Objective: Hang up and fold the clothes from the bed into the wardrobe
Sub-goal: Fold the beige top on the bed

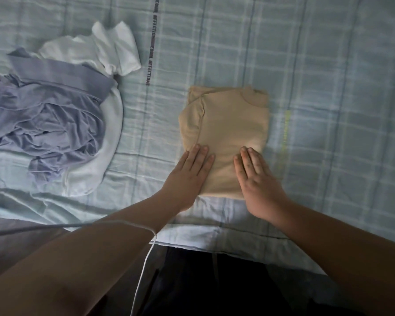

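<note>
A beige shirt (226,124) lies folded into a neat rectangle on the bed, collar at the far end. My left hand (188,176) rests flat on its near left corner with straight fingers. My right hand (255,179) presses flat on its near right part, fingers straight and together. To the left lies a loose heap: a crumpled lilac garment (48,119) on top of a white garment (110,53) that sticks out behind and beside it.
The bed carries a pale blue checked cover (328,76) with a printed text stripe (152,49). Its near edge runs just in front of my body. A thin white cord (144,261) hangs over my left forearm. Dark floor shows at the lower left.
</note>
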Demonstrator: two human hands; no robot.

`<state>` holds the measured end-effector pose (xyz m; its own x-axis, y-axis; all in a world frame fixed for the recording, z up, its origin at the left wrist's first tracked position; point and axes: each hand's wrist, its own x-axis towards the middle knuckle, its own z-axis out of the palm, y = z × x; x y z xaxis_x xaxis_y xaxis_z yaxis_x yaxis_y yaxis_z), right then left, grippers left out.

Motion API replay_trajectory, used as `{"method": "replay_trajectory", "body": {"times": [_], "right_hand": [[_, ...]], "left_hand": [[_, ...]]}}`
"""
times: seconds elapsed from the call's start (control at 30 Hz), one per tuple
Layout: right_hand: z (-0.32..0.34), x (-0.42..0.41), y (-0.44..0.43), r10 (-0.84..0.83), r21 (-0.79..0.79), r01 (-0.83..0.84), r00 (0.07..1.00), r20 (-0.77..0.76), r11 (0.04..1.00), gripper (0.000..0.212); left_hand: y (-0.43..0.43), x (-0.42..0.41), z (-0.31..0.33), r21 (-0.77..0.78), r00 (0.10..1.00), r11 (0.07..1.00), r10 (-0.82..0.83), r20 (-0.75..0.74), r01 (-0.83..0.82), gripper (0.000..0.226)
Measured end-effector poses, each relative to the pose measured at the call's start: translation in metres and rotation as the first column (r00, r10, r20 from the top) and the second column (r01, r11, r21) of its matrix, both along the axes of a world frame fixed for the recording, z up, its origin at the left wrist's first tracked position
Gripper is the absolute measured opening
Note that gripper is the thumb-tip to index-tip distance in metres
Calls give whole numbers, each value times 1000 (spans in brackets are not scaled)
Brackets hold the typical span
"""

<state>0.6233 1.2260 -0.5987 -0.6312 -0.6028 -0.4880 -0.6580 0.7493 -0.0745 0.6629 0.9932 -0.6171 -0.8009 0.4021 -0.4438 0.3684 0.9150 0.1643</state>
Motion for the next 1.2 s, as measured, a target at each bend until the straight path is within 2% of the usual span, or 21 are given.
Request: {"method": "replay_trajectory", "body": {"times": [0.07, 0.17, 0.27, 0.33, 0.4, 0.5, 0.6, 0.63, 0.67, 0.73, 0.8, 0.83, 0.87, 0.93, 1.03, 1.13, 1.2], "right_hand": [[2, -1, -1, -14, -1, 14, 1000, 17, 1000, 73], [10, -9, 0, -39, 2, 39, 995, 93, 999, 87], [30, -19, 1, -29, -26, 34, 986, 163, 999, 90], [49, -28, 0, -100, -53, 123, 943, 317, 991, 83], [68, -40, 2, -252, -43, 319, 816, 521, 947, 71], [86, -66, 8, -383, -36, 509, 690, 614, 860, 58], [86, -93, 18, -462, -137, 659, 645, 609, 739, 19], [83, -99, 20, -503, -170, 725, 607, 616, 667, 12], [76, -104, 22, -545, -194, 795, 549, 634, 575, 14], [61, -110, 24, -617, -207, 920, 379, 690, 333, 28], [47, -115, 19, -668, -226, 967, 244, 703, 115, 46], [42, -118, 15, -701, -255, 965, 226, 676, 64, 52], [38, -120, 9, -741, -300, 952, 240, 627, 54, 55], [36, -124, -3, -813, -389, 919, 279, 512, 70, 54], [37, -122, -20, -842, -438, 898, 270, 467, 45, 43], [34, -110, -27, -860, -494, 848, 388, 332, 192, 34], [27, -103, -26, -873, -526, 812, 427, 237, 254, 39]], "left_hand": [[0, -3, 4, 15, 999, 1000, 2, 37, -3, 98], [-2, -12, 16, 48, 991, 999, -10, 130, 4, 100], [-10, -29, 40, 108, 944, 993, 5, 330, -43, 95], [-16, -44, 59, 169, 861, 975, 40, 507, -145, 91], [-21, -58, 73, 185, 725, 926, 123, 678, -330, 85], [-32, -81, 80, 191, 517, 747, 229, 825, -636, 72], [-46, -99, 80, 253, 425, 553, 208, 881, -794, 39], [-53, -105, 77, 263, 395, 468, 209, 895, -844, 49], [-59, -111, 74, 239, 327, 367, 197, 924, -899, 63], [-63, -118, 69, 234, 270, 229, 140, 953, -945, 78], [-61, -121, 66, 267, 296, 183, 155, 943, -946, 81], [-58, -120, 64, 288, 323, 179, 216, 921, -941, 79], [-52, -120, 63, 316, 353, 168, 290, 890, -934, 70], [-35, -119, 61, 371, 383, 128, 500, 777, -920, 49], [-8, -120, 57, 386, 298, 102, 818, 492, -917, 34], [12, -115, 54, 407, 208, 38, 901, 382, -913, 38], [21, -109, 49, 394, 221, 87, 925, 310, -915, 40]]}}
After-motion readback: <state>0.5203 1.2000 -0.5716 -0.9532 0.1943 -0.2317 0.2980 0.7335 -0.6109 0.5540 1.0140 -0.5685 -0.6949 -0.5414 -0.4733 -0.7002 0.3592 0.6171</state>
